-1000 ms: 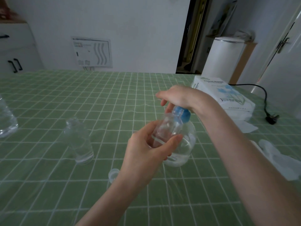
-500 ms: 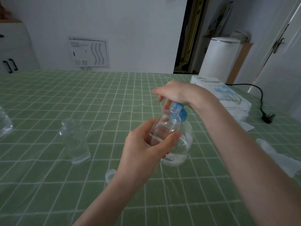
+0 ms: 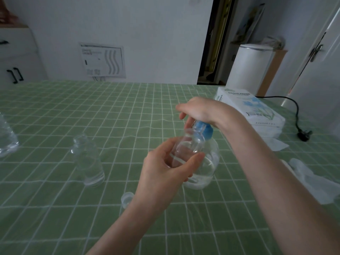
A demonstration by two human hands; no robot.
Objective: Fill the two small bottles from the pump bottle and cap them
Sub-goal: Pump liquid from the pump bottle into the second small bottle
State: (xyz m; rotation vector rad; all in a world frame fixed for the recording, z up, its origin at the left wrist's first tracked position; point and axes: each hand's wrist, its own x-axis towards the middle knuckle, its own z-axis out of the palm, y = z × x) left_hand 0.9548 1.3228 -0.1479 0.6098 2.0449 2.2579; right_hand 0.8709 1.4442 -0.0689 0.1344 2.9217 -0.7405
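Note:
My left hand (image 3: 165, 173) grips a small clear bottle (image 3: 187, 148), tilted with its mouth up against the blue collar of the pump bottle (image 3: 204, 162). That round clear pump bottle stands on the green checked table just behind it, holding some clear liquid. My right hand (image 3: 200, 111) lies over the pump head with its fingers bent down around it; the nozzle is hidden. A second small clear bottle (image 3: 88, 161) stands uncapped to the left. A small clear cap (image 3: 127, 198) lies on the table beside my left wrist.
A large clear plastic bottle (image 3: 7, 138) sits at the left edge. A white tissue pack (image 3: 252, 111) lies at the back right, with crumpled white tissue (image 3: 316, 183) nearer on the right. A black cord and plug (image 3: 303, 137) trail across the far right corner.
Both hands and the two bottles stay together, almost still. The view has shifted slightly.

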